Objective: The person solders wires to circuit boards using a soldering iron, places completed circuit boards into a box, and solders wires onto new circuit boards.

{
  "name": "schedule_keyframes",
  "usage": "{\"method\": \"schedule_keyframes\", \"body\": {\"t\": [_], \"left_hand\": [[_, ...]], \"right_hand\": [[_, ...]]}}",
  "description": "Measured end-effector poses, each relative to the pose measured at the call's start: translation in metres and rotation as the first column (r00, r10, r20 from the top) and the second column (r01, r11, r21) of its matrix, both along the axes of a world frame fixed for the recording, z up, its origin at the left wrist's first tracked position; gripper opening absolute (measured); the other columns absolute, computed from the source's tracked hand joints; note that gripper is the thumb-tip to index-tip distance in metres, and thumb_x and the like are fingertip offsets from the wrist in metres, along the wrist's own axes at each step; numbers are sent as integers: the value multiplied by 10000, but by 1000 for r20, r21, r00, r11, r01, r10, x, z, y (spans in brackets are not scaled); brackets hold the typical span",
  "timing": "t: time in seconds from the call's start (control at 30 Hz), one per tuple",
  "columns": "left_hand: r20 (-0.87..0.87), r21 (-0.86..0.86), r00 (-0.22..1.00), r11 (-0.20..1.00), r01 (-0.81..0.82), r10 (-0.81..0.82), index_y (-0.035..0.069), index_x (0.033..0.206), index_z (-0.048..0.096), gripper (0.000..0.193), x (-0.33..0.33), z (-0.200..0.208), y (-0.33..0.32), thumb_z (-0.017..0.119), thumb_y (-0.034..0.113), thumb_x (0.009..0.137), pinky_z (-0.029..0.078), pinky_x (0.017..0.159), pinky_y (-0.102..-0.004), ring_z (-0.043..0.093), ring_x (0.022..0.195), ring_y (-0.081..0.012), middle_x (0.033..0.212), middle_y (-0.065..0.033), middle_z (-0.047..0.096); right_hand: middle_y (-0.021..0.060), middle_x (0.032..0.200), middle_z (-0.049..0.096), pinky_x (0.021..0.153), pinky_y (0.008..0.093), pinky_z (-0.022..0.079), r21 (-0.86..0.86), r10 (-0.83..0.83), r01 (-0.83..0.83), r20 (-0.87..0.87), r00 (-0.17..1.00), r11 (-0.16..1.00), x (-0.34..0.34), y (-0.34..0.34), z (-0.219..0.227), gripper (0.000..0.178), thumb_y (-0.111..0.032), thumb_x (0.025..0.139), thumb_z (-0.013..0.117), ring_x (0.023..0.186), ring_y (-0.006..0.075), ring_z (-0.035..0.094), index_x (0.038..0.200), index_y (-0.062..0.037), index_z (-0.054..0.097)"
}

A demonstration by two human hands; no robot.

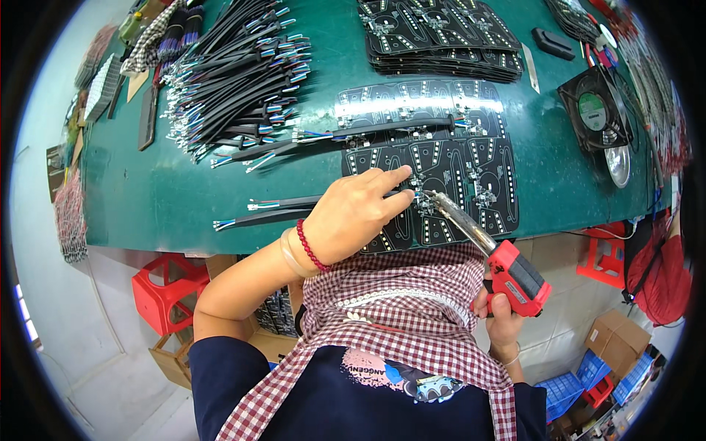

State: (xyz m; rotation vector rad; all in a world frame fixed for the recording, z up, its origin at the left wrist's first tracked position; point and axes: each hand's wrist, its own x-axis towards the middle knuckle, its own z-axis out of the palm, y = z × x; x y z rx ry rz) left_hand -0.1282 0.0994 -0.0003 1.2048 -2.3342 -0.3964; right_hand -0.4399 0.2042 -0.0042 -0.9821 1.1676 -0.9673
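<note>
My right hand point(501, 317) is closed round the grip of a red and black soldering gun point(517, 278). Its metal barrel points up and left, and the tip touches or nearly touches the solder pads at the middle of a black circuit board panel point(445, 173). Over the panel's left part, my left hand point(359, 209) pinches the end of a black-sleeved cable point(283, 202); coloured wires show just past the fingertips, beside the tip. The palm hides part of the cable. A second cable point(257, 216) runs below it toward the hand. Farther up, another cable point(390, 128) lies across the panels.
A heap of black cables point(235, 81) covers the table's far left. Stacked circuit boards point(445, 37) stand at the back, with a metal ruler point(530, 67) beside them. A small fan point(594, 110) is at right. Red stools point(169, 290) stand below the green table point(147, 206).
</note>
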Motion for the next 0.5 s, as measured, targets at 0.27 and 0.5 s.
{"method": "schedule_keyframes", "body": {"t": [0.27, 0.5], "left_hand": [[3, -1, 999, 999, 37, -37, 78, 1051, 704, 290, 4, 2, -4, 659, 31, 768, 572, 739, -369, 676, 875, -274, 1230, -138, 672], [62, -17, 997, 999, 44, -43, 75, 1017, 716, 290, 3, 3, -4, 653, 44, 736, 567, 699, -353, 655, 818, -230, 1234, -122, 676]], "right_hand": [[60, 755, 630, 570, 255, 463, 55, 3, -1, -28, 1000, 998, 6, 6, 0, 264, -245, 970, 629, 611, 100, 548, 1004, 16, 626], [51, 766, 628, 589, 252, 471, 100, -20, 28, -71, 997, 995, 9, 9, 5, 300, -272, 977, 628, 624, 92, 553, 1048, 19, 613]]}}
